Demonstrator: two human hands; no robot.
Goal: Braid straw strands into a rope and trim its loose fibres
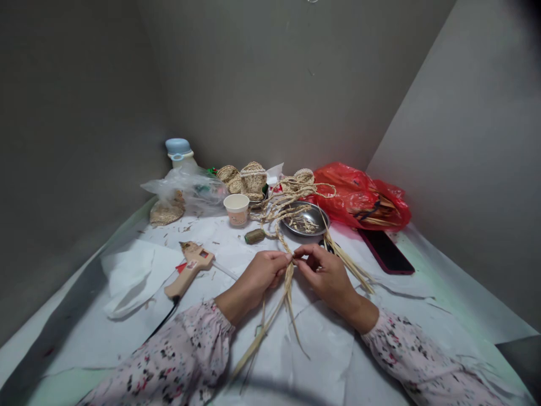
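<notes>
Pinching the straw braid (289, 276) w/ my L grip (261, 274): thumb & index clamped on it, other fingers curled under. R grip (326, 276) is right opposite, index tip up against the same spot; can't tell if those tips are shut on a strand or just touching. So the braid sits btwn both hands, roughly mid-tabletop (319, 361), approx. in line w/ my body.

Above the grip it runs up & away, slightly L, twd a loose heap of braided cord (291, 197), part of which hangs over a metal bowl (324, 219) w/ straw scraps in it. Below the grip it's a short plaited bit, then loose strands (262, 335) fan out twd me, the widest going down-L, a thinner one down-R.

Nearest my L hand: glue gun (190, 273), lying on its side, nozzle pointing away, w/ a white stick poking out the back twd my wrist. Small dark-green spool (255, 236) lies just beyond the hand, paper cup (236, 211) upright behind that. Crumpled white paper (131, 276) is farther L.

Near my R hand: a bunch of flat straw (350, 262) lying at a slant, then a phone (389, 254), dark screen up, by the red plastic bag (346, 192). Back row, L to R: bottle w/ blue lid (178, 148), clear bag (190, 183), woven straw pieces (253, 179).
</notes>
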